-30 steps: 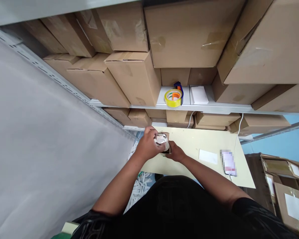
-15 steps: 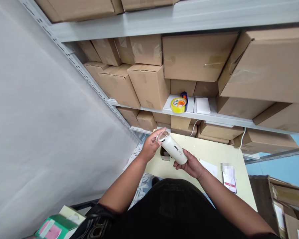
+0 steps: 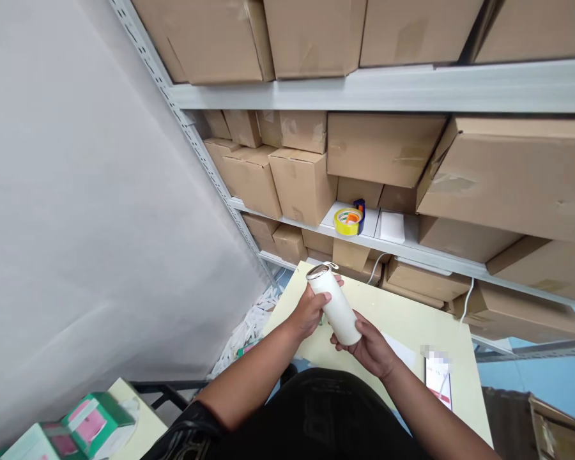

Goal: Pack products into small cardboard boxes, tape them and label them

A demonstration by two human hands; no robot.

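A white insulated bottle (image 3: 341, 314) with a shiny lid and a small strap loop is held tilted above the pale yellow table (image 3: 441, 306). My left hand (image 3: 311, 309) wraps round its upper part just below the lid, thumb across the front. Near the base, my right hand (image 3: 370, 345) grips the bottle from the right, with the thumb on its side and the fingers underneath. The side facing me is plain white, without visible print.
Grey metal shelves (image 3: 268, 96) full of cardboard boxes (image 3: 297, 185) rise behind the table. A yellow tape roll in a dispenser (image 3: 349, 221) sits on a shelf. A phone (image 3: 438, 383) lies at the table's right, and green-and-pink boxes (image 3: 89, 421) stand at the lower left.
My left hand has shifted from the lid to a grip round the upper body. The bottle has turned, so its printed mark is out of sight and a strap shows. The view has tilted upward.
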